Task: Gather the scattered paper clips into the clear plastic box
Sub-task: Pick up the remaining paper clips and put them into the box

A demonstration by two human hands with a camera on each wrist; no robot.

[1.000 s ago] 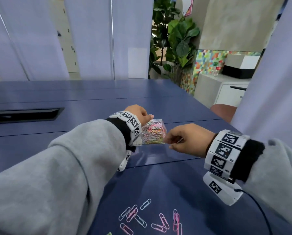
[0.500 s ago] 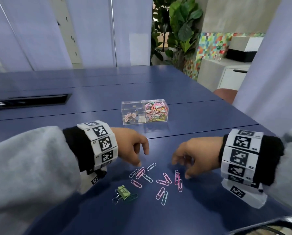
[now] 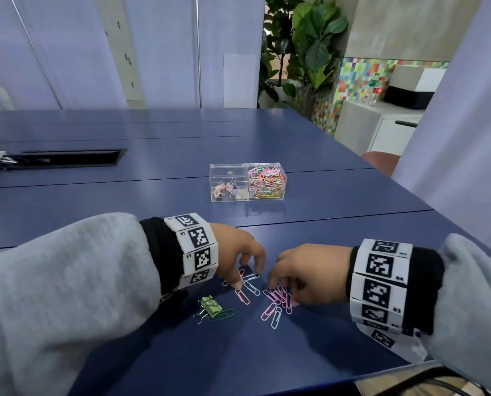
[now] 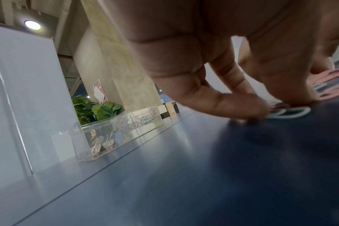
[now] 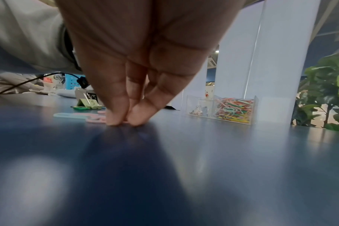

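We have both hands down on the blue table [image 3: 153, 352] among the scattered paper clips [image 3: 275, 305]. Our left hand [image 3: 234, 251] curls its fingertips [image 4: 257, 108] onto clips at the heap's left edge; whether one is pinched we cannot tell. Our right hand [image 3: 310, 274] bunches thumb and fingers [image 5: 116, 113] together, pinching pink clips against the surface. The clear plastic box [image 3: 248, 182] sits well apart, farther back, its right compartment full of coloured clips.

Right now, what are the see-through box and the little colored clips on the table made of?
The box looks like clear hard plastic: glossy walls you can see through. The loose paper clips seem to be bent wire with a pastel pink or blue coating, though that is uncertain. The table looks like smooth blue laminate with a soft sheen.
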